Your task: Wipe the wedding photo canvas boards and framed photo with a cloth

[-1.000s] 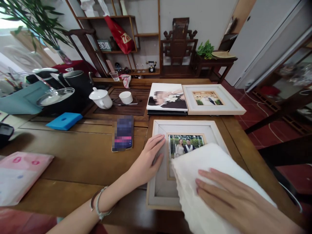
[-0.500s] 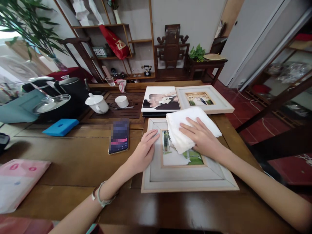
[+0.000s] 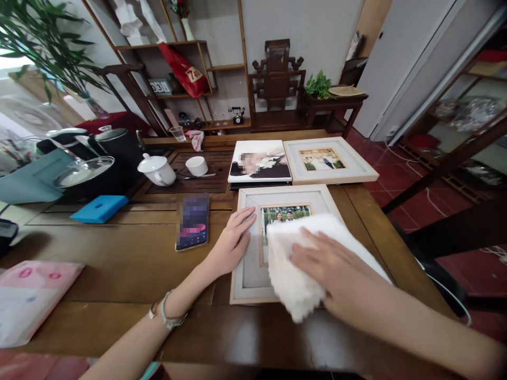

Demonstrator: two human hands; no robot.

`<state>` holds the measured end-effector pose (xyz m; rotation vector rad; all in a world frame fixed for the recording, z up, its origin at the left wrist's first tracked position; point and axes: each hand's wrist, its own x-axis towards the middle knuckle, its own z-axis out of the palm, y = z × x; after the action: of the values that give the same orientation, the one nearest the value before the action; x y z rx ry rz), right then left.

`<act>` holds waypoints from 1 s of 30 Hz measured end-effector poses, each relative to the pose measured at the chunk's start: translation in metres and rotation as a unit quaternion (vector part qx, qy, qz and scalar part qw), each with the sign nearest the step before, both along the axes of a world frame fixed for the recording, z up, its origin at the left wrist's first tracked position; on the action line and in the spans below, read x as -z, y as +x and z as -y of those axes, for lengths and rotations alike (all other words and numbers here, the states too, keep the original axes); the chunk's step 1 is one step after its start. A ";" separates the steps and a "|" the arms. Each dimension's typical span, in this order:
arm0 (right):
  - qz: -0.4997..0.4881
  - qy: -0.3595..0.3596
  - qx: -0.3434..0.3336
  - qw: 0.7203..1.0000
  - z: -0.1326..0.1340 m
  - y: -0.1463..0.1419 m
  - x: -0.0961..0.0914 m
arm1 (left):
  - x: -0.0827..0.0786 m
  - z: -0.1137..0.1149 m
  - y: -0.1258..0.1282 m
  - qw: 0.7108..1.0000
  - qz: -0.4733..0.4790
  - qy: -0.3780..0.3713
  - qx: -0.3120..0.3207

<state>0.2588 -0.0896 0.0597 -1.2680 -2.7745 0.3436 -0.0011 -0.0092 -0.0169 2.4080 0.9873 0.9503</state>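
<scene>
A pale wooden photo frame with a couple's picture lies flat on the brown table in front of me. My left hand lies flat and open on the frame's left border, holding it down. My right hand presses flat, fingers spread, on a folded white cloth that covers the lower right of the frame and its glass.
A phone lies just left of the frame. Behind it are a photo album and a second frame. A tea tray with a white teapot and cup, a blue box and a pink packet sit to the left.
My right hand has dragged the cloth from the frame's upper edge back toward me, uncovering the top of the picture. My left hand has stayed on the frame's left border.
</scene>
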 end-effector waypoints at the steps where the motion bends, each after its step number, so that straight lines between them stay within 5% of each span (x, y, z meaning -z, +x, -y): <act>1: 0.005 0.031 0.022 0.999 -0.016 0.004 0.005 | 0.000 -0.001 -0.001 1.000 0.005 -0.005 0.004; 4: 0.016 0.145 0.088 0.985 -0.068 0.022 0.023 | 0.001 -0.002 -0.002 1.000 0.016 -0.019 0.013; 7: 0.039 0.221 0.114 0.968 -0.088 0.037 0.030 | 0.001 -0.003 -0.003 0.999 0.018 -0.026 0.010; 12: 0.121 0.223 0.083 0.964 -0.025 0.024 0.010 | 0.000 -0.001 -0.001 0.999 0.032 -0.017 0.005; 15: 0.065 0.195 -0.002 0.979 0.020 0.011 -0.004 | 0.000 0.000 0.000 0.999 0.030 -0.016 0.002; 17: 0.024 0.166 -0.019 0.986 0.028 0.008 -0.008 | -0.001 0.000 0.000 1.000 0.026 -0.016 0.005; 21: 0.013 0.098 0.052 0.994 -0.016 0.015 0.000 | -0.001 -0.001 -0.002 0.999 0.026 -0.016 0.015; 25: -0.003 0.188 0.117 0.975 -0.073 0.026 0.019 | -0.002 -0.001 -0.003 0.999 0.028 -0.020 0.020; 27: -0.008 0.212 0.118 0.970 -0.082 0.028 0.023 | -0.003 -0.001 -0.003 0.999 0.030 -0.020 0.020; 30: 0.015 0.184 0.104 0.977 -0.061 0.022 0.018 | -0.003 -0.001 -0.002 0.999 0.031 -0.023 0.018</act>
<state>0.2810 -0.0287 0.0419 -1.4486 -2.5305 -0.1974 -0.0032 -0.0079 -0.0141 2.3359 0.9299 0.9737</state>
